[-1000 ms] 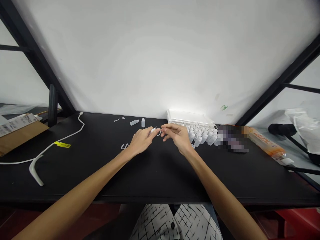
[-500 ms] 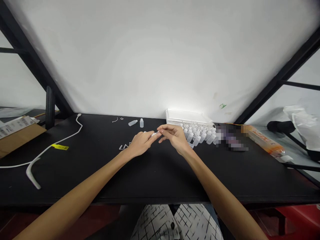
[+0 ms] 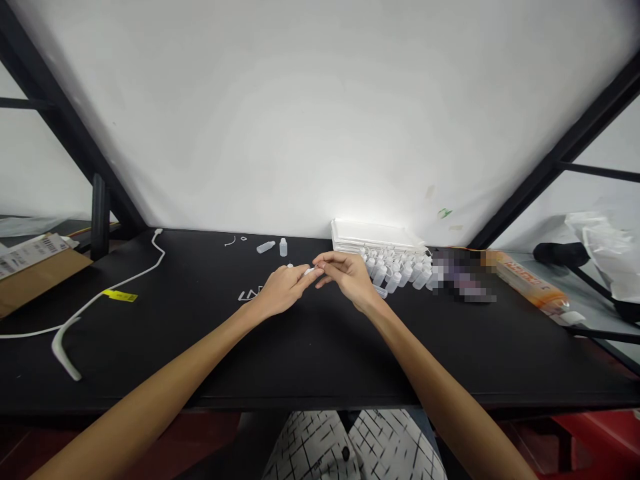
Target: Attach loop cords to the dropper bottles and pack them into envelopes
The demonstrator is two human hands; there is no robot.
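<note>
Over the middle of the black table, my left hand [image 3: 285, 288] is closed on a small white plastic piece [image 3: 311, 271], mostly hidden by the fingers. My right hand [image 3: 349, 275] meets it from the right, thumb and forefinger pinched at the piece's far end; what exactly they grip is too small to make out. Beyond my hands, one small translucent bottle [image 3: 283, 247] stands upright and a second bottle [image 3: 265, 247] lies on its side. Thin white strips [image 3: 247, 294] lie left of my left hand. Right of my right hand, several capped small bottles [image 3: 400, 270] stand in a cluster.
Behind the clustered bottles lies a stack of white flat sheets or trays [image 3: 375, 233]. A white cable [image 3: 110, 279] with a yellow tag [image 3: 120, 295] runs across the left side. Farther left is a cardboard package [image 3: 45, 267]; an orange-and-clear plastic bag [image 3: 530, 283] lies at right.
Both hands stay in nearly the same place. The fingers have shifted slightly around the white piece, and the right fingertips have drawn a little closer over its end.
</note>
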